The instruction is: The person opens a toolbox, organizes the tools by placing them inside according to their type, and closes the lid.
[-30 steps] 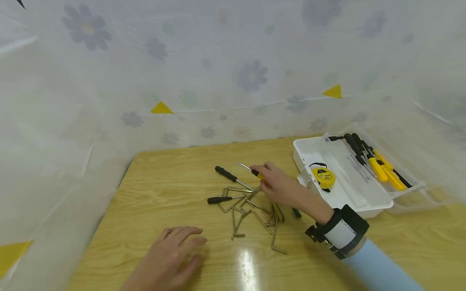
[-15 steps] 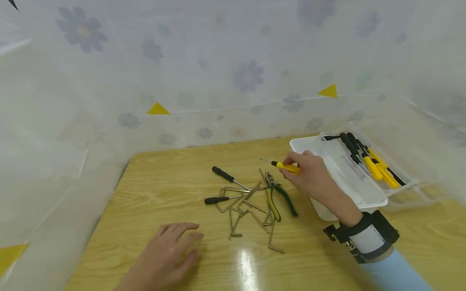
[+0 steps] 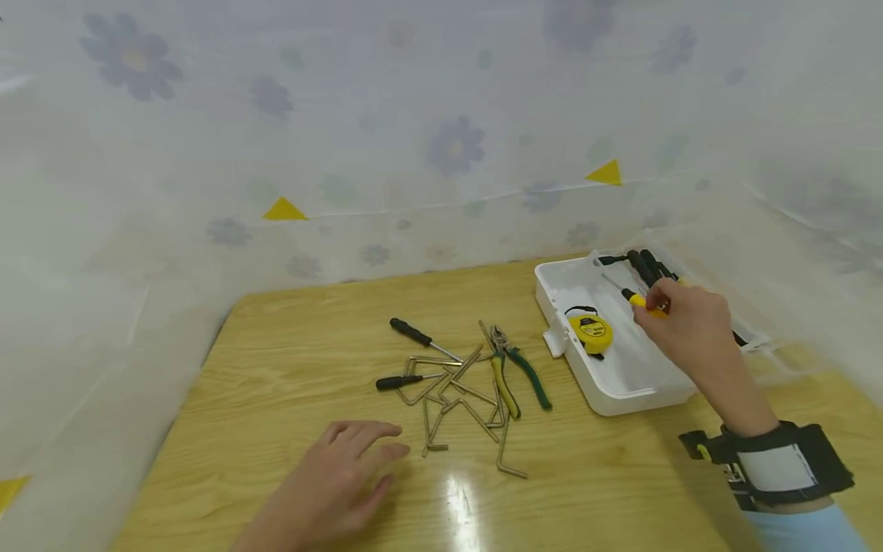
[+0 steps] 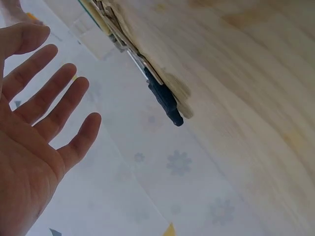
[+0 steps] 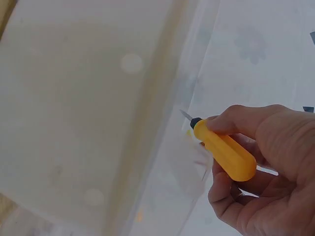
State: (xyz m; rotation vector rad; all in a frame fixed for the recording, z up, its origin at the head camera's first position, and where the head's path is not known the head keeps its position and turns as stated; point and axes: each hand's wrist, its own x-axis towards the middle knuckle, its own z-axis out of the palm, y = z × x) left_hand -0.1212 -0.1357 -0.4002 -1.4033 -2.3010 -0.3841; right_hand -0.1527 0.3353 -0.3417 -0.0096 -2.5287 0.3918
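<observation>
My right hand [image 3: 690,326] pinches a yellow-handled screwdriver [image 5: 226,152] over the white toolbox [image 3: 607,404], its metal tip pointing away to the left. In the head view the hand covers part of the tools in the box. My left hand [image 3: 338,479] hovers at the front of the table with relaxed, spread fingers and holds nothing. Beyond it lies a loose pile of brass-coloured hex keys [image 3: 476,418]. Two black-handled screwdrivers [image 3: 410,331] rest at the pile's left side. Pliers [image 3: 527,376] with green and yellow handles lie on its right.
A yellow tape measure [image 3: 591,334] sits in the toolbox's left part. Black-handled tools [image 3: 643,267] fill its far right side, beside the clear lid. A flowered plastic sheet [image 3: 414,138] hangs behind the wooden table [image 3: 297,345].
My right hand has carried the yellow screwdriver from above the pile rightward to over the toolbox, uncovering the pliers. My left hand stays near the same place.
</observation>
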